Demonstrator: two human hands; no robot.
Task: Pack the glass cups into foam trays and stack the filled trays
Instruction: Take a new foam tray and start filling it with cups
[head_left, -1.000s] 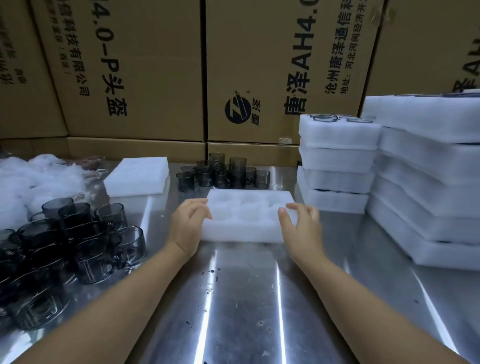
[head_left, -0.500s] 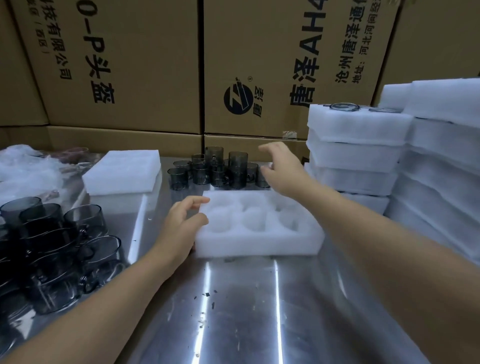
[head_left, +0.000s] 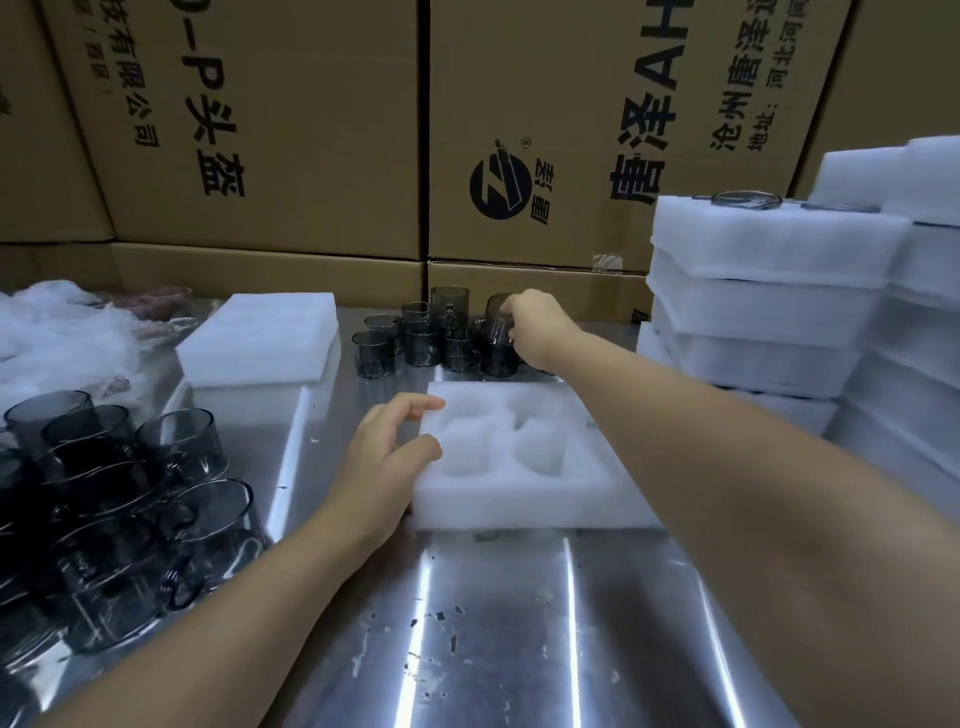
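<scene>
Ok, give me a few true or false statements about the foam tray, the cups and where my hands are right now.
1. The visible pockets of the foam tray are empty. True.
2. The right hand holds the tray's right edge. False: it reaches to the small cups at the back, fingers curled on one.
3. The left hand touches the tray's left edge. True.
4. The table is wooden. False: it is shiny metal.

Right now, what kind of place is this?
Probably a warehouse packing station: big printed cardboard boxes behind a steel table, stacks of white foam trays, and many dark glass cups waiting to be packed.
</scene>
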